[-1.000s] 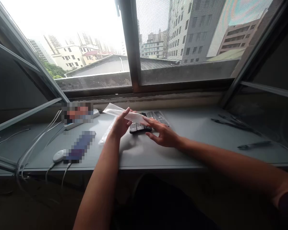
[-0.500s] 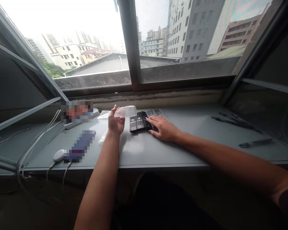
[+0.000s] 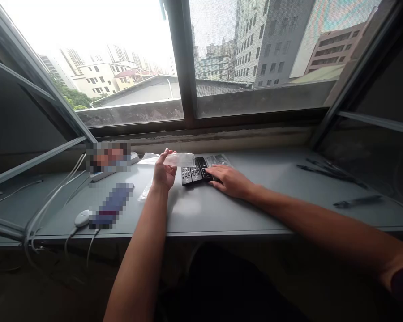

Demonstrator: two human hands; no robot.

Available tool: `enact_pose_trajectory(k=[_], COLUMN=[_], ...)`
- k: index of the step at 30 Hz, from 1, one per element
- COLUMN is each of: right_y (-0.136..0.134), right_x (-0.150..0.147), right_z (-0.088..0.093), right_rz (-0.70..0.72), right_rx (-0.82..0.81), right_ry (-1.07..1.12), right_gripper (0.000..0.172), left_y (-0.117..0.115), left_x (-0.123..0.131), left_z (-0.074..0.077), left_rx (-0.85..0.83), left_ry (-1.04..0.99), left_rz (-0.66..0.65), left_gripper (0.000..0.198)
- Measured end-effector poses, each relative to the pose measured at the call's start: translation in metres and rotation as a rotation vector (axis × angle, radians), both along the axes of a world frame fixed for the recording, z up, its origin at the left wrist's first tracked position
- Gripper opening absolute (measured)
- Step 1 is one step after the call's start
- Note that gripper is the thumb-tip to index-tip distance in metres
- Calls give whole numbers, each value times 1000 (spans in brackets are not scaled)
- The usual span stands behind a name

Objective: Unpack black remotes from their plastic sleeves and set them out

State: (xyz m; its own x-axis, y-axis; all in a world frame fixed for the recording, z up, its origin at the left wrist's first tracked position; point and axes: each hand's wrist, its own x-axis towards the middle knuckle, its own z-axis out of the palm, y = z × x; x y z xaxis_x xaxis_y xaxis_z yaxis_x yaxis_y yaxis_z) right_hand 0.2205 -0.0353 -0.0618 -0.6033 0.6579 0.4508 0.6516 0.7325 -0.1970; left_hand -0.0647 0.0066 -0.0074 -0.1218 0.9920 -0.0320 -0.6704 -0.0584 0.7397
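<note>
My left hand (image 3: 164, 172) is closed on a translucent plastic sleeve (image 3: 180, 159), pinching one end while the other end reaches right over the tops of the remotes. Three black remote controls lie side by side on the table: a left one (image 3: 186, 177), a middle one (image 3: 196, 173) and a right one (image 3: 203, 164). The sleeve hides the upper part of the left one. My right hand (image 3: 229, 180) lies palm down with its fingers stretched out, the fingertips touching the right remote. Behind that hand lies another clear plastic sleeve (image 3: 224, 160) with something dark in it.
More clear plastic (image 3: 145, 192) lies beside my left wrist. Further left are a blurred phone (image 3: 113, 203), a white round charger (image 3: 82, 218), a white power strip (image 3: 133, 158) and white cables (image 3: 53, 194). Dark cables (image 3: 332, 172) lie at right. A window frame (image 3: 184, 67) stands behind the table.
My left hand has moved slightly right and turned, bringing the plastic sleeve lower over the remotes. The fingers of my right hand have drawn a little closer together at the right remote.
</note>
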Motion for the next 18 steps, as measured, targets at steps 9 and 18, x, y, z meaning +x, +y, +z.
enact_pose_trajectory(k=[9,18], right_y=[-11,-12], right_x=[-9,-10], right_z=[13,6], right_rz=[95,81], right_rx=[41,-14], right_ry=[-18,-4], right_gripper=[39,50], left_y=[0,-1], left_x=[1,3], left_z=[0,1], left_rx=[4,2], left_ry=[14,-3], left_rz=[1,27], left_gripper=[20,20])
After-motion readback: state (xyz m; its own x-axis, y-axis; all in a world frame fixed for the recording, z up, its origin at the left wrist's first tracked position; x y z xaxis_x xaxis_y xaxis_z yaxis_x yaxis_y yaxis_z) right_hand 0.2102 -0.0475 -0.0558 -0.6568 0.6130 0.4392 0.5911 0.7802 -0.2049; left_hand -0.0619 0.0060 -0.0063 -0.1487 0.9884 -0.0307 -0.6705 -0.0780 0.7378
